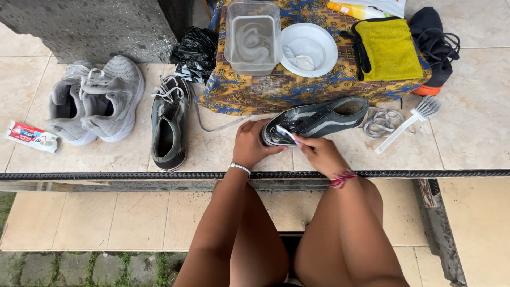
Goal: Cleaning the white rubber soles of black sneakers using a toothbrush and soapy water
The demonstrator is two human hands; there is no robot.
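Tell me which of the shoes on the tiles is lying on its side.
The dark sneaker with grey stripes, held at its toe by the left hand. The grey pair and the other dark sneaker sit upright.

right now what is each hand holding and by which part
The left hand grips the dark sneaker at its toe end. The right hand holds a small brush by its handle, bristles against the toe.

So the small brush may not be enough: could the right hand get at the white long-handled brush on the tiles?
Probably yes. The white brush lies in the open just right of the dark shoe, but the right hand is holding a toothbrush.
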